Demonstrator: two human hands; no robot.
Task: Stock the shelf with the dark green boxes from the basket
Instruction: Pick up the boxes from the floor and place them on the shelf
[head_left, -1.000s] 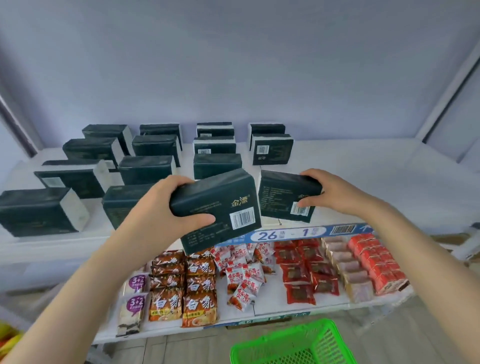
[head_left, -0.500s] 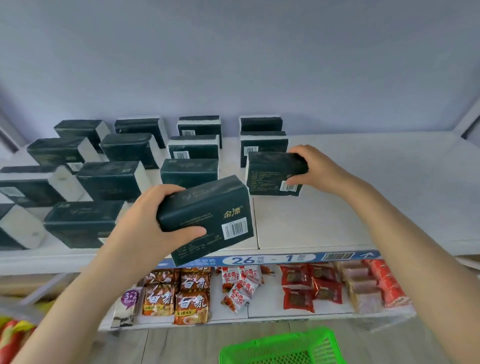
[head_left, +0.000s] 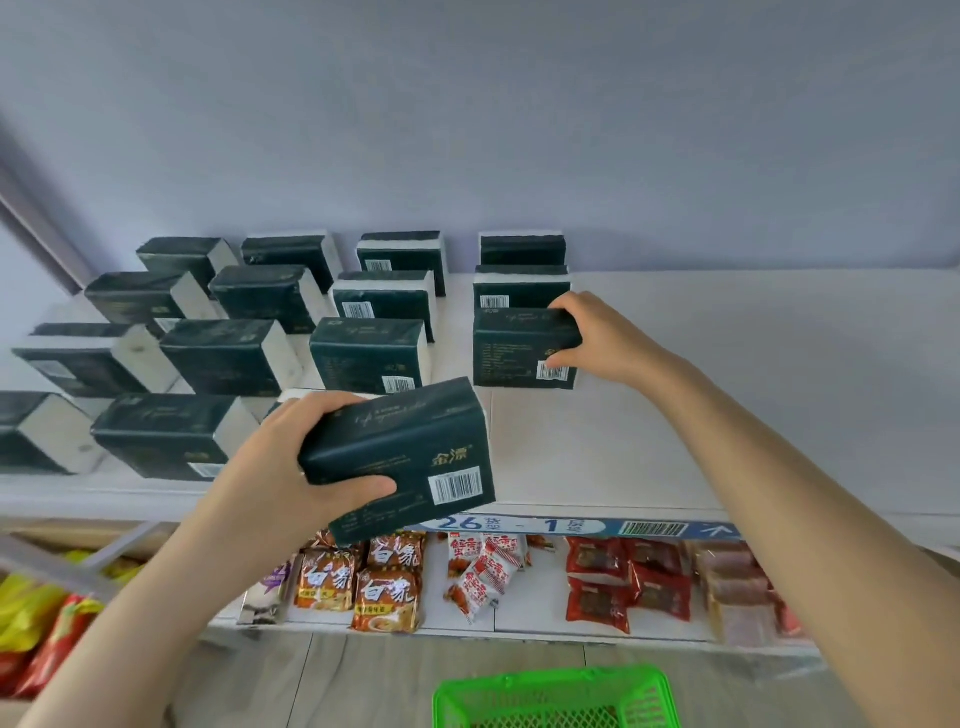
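The right hand (head_left: 597, 338) grips one dark green box (head_left: 522, 345) by its end, setting it on the shelf (head_left: 727, 389); best to square it with the neighbouring box (head_left: 369, 353) before releasing. The left hand (head_left: 291, 457) clasps a second box (head_left: 410, 457) above the shelf edge

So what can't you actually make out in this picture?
Head view, the only one:
- green basket: cut off by the bottom edge; contents unseen.
- right hand grips a dark green box: whether it already rests on the shelf is unclear from this angle.
- left hand and its held box hide most of another box behind them.
- leftmost box: cut by the left edge.
- Print on the boxes: too small to read.
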